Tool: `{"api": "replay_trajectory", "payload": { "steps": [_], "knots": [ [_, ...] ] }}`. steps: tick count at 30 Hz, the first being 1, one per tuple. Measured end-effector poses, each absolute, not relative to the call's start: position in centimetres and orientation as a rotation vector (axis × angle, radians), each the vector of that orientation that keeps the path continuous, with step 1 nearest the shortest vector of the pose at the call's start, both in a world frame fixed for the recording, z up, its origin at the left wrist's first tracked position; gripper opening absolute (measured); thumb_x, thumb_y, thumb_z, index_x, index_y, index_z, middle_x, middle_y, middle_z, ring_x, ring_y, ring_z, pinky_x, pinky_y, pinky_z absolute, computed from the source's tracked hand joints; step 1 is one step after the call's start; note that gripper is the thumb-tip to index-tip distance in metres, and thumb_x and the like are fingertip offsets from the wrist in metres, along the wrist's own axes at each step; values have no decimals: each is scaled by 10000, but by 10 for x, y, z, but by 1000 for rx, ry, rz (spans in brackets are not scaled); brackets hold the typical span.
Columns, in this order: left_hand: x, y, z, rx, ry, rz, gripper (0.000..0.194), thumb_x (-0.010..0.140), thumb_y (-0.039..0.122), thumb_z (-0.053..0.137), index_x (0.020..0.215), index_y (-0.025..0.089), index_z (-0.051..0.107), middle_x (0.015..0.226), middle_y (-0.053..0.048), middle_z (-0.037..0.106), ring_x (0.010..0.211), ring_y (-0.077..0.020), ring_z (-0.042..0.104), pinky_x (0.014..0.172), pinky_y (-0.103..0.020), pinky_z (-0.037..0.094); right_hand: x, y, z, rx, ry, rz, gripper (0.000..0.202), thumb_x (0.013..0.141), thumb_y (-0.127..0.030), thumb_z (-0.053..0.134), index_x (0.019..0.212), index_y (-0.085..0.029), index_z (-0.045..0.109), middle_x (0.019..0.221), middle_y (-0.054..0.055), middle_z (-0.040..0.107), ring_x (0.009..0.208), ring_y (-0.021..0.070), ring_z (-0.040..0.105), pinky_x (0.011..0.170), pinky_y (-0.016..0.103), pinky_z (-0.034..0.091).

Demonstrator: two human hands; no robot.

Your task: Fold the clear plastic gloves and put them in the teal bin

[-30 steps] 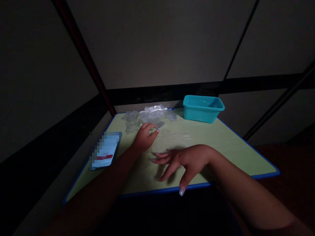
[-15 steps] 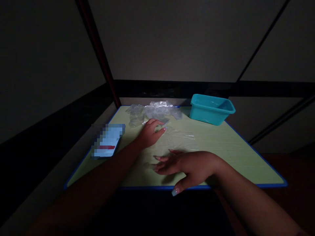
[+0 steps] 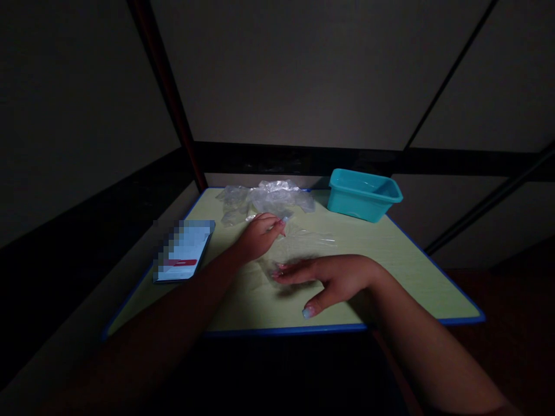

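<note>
A thin clear plastic bag (image 3: 306, 241) lies flat on the tabletop, its edges hard to make out. At its far left part, my left hand (image 3: 260, 236) is closed, thumb and fingers pressed together on the plastic. Lower and to the right, my right hand (image 3: 336, 278) reaches over the near part of the bag. Its fingers are stretched out to the left and the thumb stands apart, with nothing gripped. Whether its fingertips touch the plastic, I cannot tell. Beyond my left hand sits a heap of crumpled clear plastic bags (image 3: 271, 197).
The pale yellow-green table (image 3: 390, 277) has a blue edge. A turquoise plastic bin (image 3: 362, 202) stands at the back right. At the left edge lies a phone (image 3: 186, 251) with its screen lit and partly blurred out. Dark walls rise behind and to the left.
The thumb and fingers of my left hand have come together on the plastic. My right hand has moved slightly up, away from the table's near edge. The view has shifted a little.
</note>
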State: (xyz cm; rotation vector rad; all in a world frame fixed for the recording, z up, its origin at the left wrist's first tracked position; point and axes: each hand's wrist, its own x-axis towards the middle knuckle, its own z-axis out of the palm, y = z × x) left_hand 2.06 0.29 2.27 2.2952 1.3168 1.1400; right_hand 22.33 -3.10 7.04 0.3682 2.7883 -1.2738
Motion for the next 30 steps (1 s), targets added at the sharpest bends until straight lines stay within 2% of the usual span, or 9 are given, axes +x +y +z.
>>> {"api": "replay_trajectory", "payload": {
  "steps": [3, 8, 11, 15, 20, 23, 25, 28, 30],
  "knots": [
    [21, 0, 26, 2298, 1244, 1141, 440, 911, 387, 299, 645, 213, 604, 803, -32, 639, 908, -182, 583, 877, -330, 420, 227, -28, 71, 396, 2796, -1264, 621, 758, -324, 653, 1331, -222, 433, 1405, 51, 387, 1325, 197, 281, 1093, 348, 185],
    [21, 0, 24, 2348, 1179, 1104, 423, 910, 403, 305, 687, 207, 606, 797, -37, 632, 877, -179, 580, 849, -326, 425, 229, -24, 66, 499, 2825, -1081, 555, 819, -325, 584, 1342, -254, 414, 1416, 35, 372, 1343, 195, 236, 1108, 394, 98],
    [20, 2, 21, 2409, 1172, 1030, 356, 885, 397, 393, 669, 204, 600, 796, -34, 629, 869, -178, 572, 833, -318, 426, 228, -24, 64, 545, 2814, -1011, 523, 852, -299, 537, 1354, -253, 395, 1428, 30, 353, 1351, 183, 210, 1110, 396, 84],
    [18, 0, 21, 2494, 1221, 919, 197, 783, 391, 588, 709, 209, 603, 848, -29, 628, 920, -199, 555, 854, -334, 414, 227, -24, 66, 583, 2825, -992, 502, 850, -300, 542, 1336, -263, 421, 1426, 27, 356, 1335, 190, 257, 1109, 417, 59],
    [18, -3, 24, 2549, 1248, 876, 155, 784, 364, 601, 790, 211, 621, 871, -38, 625, 928, -205, 539, 863, -342, 398, 228, -25, 67, 579, 2800, -958, 553, 807, -348, 597, 1328, -246, 438, 1415, 61, 375, 1336, 218, 255, 1104, 452, 36],
    [19, -3, 22, 2561, 1256, 837, 141, 800, 348, 575, 797, 216, 624, 877, -38, 624, 922, -202, 537, 870, -346, 391, 228, -25, 67, 605, 2849, -942, 550, 802, -377, 597, 1314, -228, 460, 1438, 81, 331, 1347, 231, 223, 1101, 457, 69],
    [19, -3, 21, 2561, 1265, 808, 167, 802, 374, 564, 820, 221, 628, 903, -40, 622, 941, -207, 532, 886, -361, 384, 227, -24, 67, 638, 2901, -943, 543, 803, -372, 595, 1312, -237, 462, 1438, 74, 336, 1336, 223, 255, 1097, 427, 134],
    [19, -5, 18, 2526, 1378, 751, 275, 755, 465, 592, 911, 242, 633, 1039, -55, 607, 1088, -261, 473, 960, -442, 323, 227, -22, 64, 733, 2934, -893, 539, 803, -367, 594, 1313, -255, 459, 1418, 56, 375, 1330, 227, 269, 1082, 412, 201],
    [19, -7, 19, 2479, 1485, 669, 369, 728, 511, 602, 998, 260, 622, 1193, -71, 553, 1215, -311, 372, 1004, -512, 252, 228, -19, 61, 838, 2904, -796, 511, 817, -381, 567, 1303, -252, 473, 1421, 63, 369, 1346, 252, 223, 1078, 447, 195]
  ]
}}
